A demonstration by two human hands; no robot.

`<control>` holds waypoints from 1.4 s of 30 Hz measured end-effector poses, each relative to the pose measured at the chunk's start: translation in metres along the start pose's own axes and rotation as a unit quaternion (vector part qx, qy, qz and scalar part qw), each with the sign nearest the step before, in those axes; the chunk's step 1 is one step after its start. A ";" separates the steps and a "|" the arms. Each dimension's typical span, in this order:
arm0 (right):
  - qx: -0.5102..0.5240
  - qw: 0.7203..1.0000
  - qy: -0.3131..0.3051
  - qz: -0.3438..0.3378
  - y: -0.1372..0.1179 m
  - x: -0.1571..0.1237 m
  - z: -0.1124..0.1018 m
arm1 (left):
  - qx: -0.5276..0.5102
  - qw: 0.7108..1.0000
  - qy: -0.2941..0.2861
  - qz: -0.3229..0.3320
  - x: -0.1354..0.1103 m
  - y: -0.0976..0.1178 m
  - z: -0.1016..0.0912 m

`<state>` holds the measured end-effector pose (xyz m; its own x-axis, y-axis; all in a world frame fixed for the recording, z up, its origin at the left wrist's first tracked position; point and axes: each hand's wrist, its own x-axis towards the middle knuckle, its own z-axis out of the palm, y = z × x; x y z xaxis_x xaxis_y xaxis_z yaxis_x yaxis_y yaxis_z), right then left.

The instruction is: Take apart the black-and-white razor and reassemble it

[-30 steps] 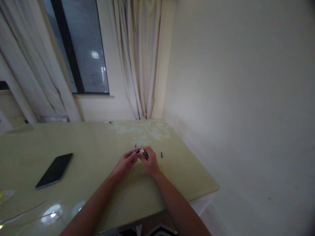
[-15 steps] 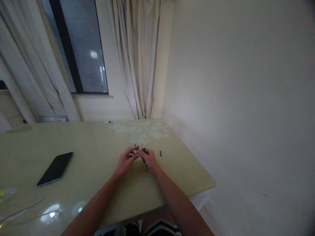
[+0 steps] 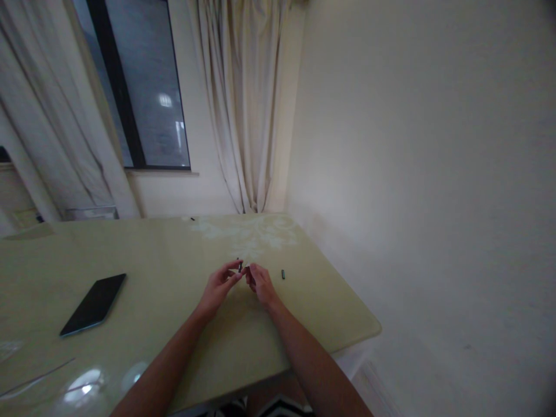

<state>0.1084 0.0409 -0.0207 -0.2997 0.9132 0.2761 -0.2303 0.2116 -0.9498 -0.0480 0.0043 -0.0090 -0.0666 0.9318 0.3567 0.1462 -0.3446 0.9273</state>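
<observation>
Left hand [image 3: 219, 285]: thumb and forefinger pinched on small dark piece [image 3: 240, 266], just above table [image 3: 325, 313].
Right hand [image 3: 260, 284]: fingers curled; contents indiscernible.
Change: hands, clasped together a second ago, now slightly parted.

Your hands are no longer pressed together over one small thing. Your left hand [image 3: 217, 286] now pinches a small dark piece [image 3: 240, 267] alone at its fingertips, and your right hand [image 3: 259, 282] sits just apart, at 3 o'clock from it. The white bit seen earlier does not show anymore.
</observation>
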 end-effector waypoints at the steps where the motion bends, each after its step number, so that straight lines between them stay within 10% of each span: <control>1: 0.003 1.000 -0.001 -0.009 0.001 0.000 0.000 | -0.022 1.000 -0.003 -0.012 0.000 -0.001 -0.001; 42: -0.227 0.969 -0.021 -0.092 -0.013 -0.007 -0.005 | -0.043 0.997 0.000 -0.065 -0.003 0.005 -0.009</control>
<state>0.1183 0.0334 -0.0111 -0.3321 0.8324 0.4436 0.1451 0.5098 -0.8480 -0.0563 -0.0011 -0.0041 -0.0803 0.9692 0.2330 0.0521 -0.2293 0.9720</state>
